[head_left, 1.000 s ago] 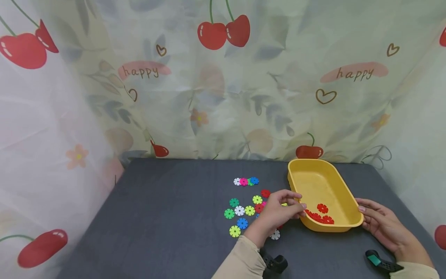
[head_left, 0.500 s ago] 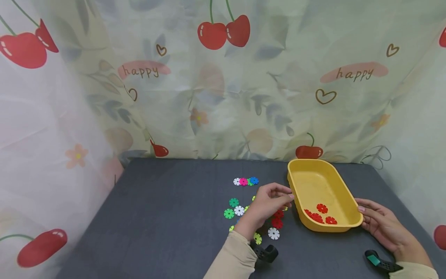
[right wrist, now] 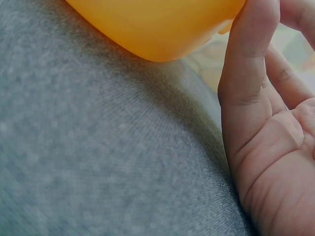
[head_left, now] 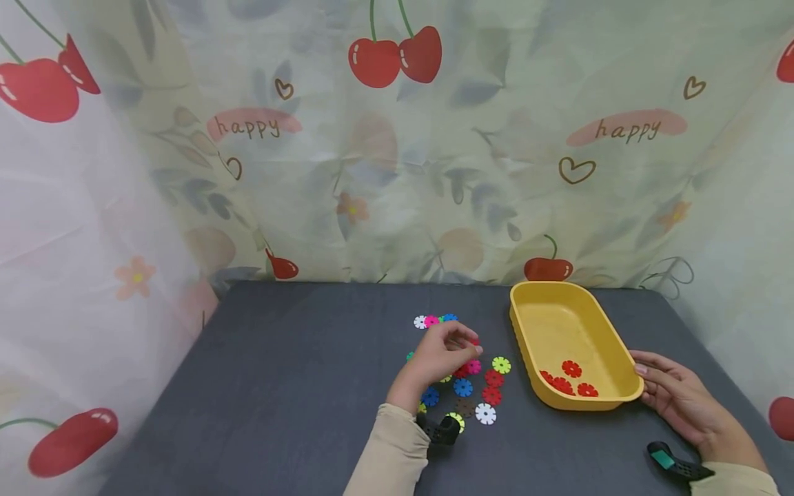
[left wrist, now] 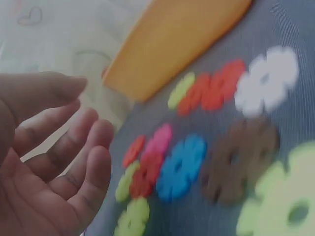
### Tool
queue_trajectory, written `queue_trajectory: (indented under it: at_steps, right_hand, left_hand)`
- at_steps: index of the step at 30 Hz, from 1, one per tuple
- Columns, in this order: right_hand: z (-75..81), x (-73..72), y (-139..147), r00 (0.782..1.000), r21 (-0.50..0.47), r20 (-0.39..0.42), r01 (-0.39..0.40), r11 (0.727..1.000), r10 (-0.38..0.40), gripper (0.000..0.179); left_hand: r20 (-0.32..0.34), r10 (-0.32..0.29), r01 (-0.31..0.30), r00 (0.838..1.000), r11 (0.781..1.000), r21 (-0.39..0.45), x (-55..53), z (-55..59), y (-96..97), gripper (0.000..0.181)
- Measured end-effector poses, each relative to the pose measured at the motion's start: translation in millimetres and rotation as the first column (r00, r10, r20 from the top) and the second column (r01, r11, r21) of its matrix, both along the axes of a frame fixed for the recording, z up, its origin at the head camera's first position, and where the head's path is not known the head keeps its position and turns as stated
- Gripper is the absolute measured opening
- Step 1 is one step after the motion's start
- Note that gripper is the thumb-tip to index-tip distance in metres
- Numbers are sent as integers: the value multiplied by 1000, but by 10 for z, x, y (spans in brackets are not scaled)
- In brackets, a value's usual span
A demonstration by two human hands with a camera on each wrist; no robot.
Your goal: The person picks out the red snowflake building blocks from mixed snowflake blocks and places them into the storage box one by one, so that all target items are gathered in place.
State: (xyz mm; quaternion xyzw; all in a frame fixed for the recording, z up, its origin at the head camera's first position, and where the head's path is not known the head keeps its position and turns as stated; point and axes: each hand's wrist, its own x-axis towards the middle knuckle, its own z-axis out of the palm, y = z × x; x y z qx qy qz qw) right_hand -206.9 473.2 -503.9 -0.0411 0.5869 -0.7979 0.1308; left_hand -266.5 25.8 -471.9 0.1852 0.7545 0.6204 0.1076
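Note:
My left hand (head_left: 437, 358) is in the air over the loose plastic snowflake discs, left of the yellow basin (head_left: 564, 317). Its fingers are loosely bent, and in the left wrist view the gap between thumb and fingers holds nothing. Below it lie blue (head_left: 462, 387), red (head_left: 493, 377), white (head_left: 486, 414), brown (left wrist: 241, 160) and yellow-green discs (head_left: 501, 365); the hand hides others. Several red discs (head_left: 571, 369) lie in the basin's near end. My right hand (head_left: 679, 396) rests at the basin's right side, thumb and fingers touching near the rim.
A short row of white, pink, green and blue discs (head_left: 431, 322) lies farther back on the dark grey tabletop (head_left: 298, 372). Behind the table hangs a cherry-printed curtain (head_left: 397, 172). Black bands (head_left: 679, 463) sit at both wrists.
My left hand has drawn back leftward from the basin's left rim to over the loose discs. Red discs in the basin have shifted slightly. The right hand stays at the basin.

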Motion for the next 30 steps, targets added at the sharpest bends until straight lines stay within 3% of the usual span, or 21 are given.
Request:
queue_trajectory:
  at_steps: [12,22,30]
  right_hand:
    - [4,0,-1,1000,-1,-1,3,1000,-3,44]
    - [23,13,-37,1000,1,1,6,1000,-6,44]
    - [25,12,-24,1000,-5,-2,3,1000,-3,44]
  left_hand:
    - [-40,40,-46,998,983,-175,-8,-41,-141,25]
    - [-39,56,-63,998,970,-233,-52,-146,-146,34]
    - [-29,55,-60,998,968,-244,-59,-125,-121,32]
